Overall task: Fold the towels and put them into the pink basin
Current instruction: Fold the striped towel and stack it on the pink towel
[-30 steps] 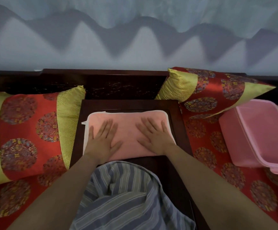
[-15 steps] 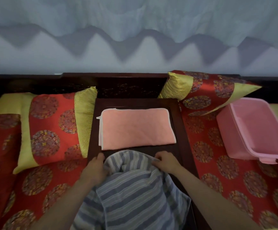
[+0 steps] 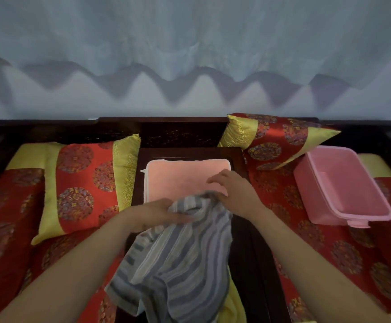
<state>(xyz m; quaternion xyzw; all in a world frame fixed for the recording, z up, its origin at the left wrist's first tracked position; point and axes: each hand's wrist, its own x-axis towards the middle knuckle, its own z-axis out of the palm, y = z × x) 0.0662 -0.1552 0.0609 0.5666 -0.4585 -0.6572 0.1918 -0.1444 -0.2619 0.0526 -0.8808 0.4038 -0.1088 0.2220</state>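
Observation:
A folded pink towel (image 3: pixel 178 180) lies flat on the small dark wooden table (image 3: pixel 238 159) in the middle. A crumpled grey-blue striped towel (image 3: pixel 180 259) hangs from the table's near edge toward me. My left hand (image 3: pixel 152 213) grips its top edge from the left. My right hand (image 3: pixel 234 194) hovers over the pink towel's right end, fingers spread and curled, its heel touching the striped towel's top. The pink basin (image 3: pixel 315 183) stands at the right on the bench, nothing inside it.
Red and gold patterned cushions (image 3: pixel 85 183) lie left of the table, and another cushion (image 3: pixel 273 138) leans at the back right. A dark wooden bench back (image 3: pixel 119 127) runs behind. A yellow cloth (image 3: pixel 234 308) peeks out under the striped towel.
Both hands left the pink towel and came back to the striped towel. My left hand has lifted its top edge up; my right hand has let go and risen over the pink towel.

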